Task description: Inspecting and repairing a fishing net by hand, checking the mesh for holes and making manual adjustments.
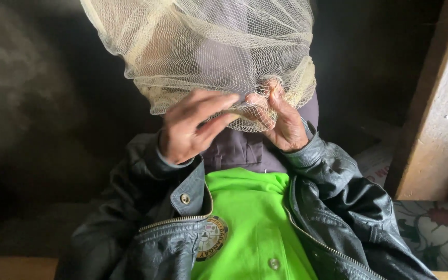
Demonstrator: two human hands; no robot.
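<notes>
The person faces the camera, so their right hand shows at picture-left and their left hand at picture-right, both raised to the chin. The pale cream, fine-meshed net is already drawn over the whole head and hangs down to chin level, covering a dull purple-grey cloth hood whose lower part shows beneath it above the collar. The net's bunched lower hem lies just under the chin, between the two hands. The left hand is clamped on that hem, the thumb pressed against the curled fingers with mesh pinched between them. The right hand lies across the hem with its fingers stretched out and touching the mesh; its thumb is hidden, so I cannot tell whether it grips or only presses. By my reading the covering of the head is done and the gathering of the hem at the throat is in hand: no knot, tie or tuck shows, and the edge hangs loose outside the black leather zip jacket and the bright green buttoned shirt with its round badge. Off to picture-right stand a rough grey concrete pillar and a flowered cloth, both well apart from the hands
</notes>
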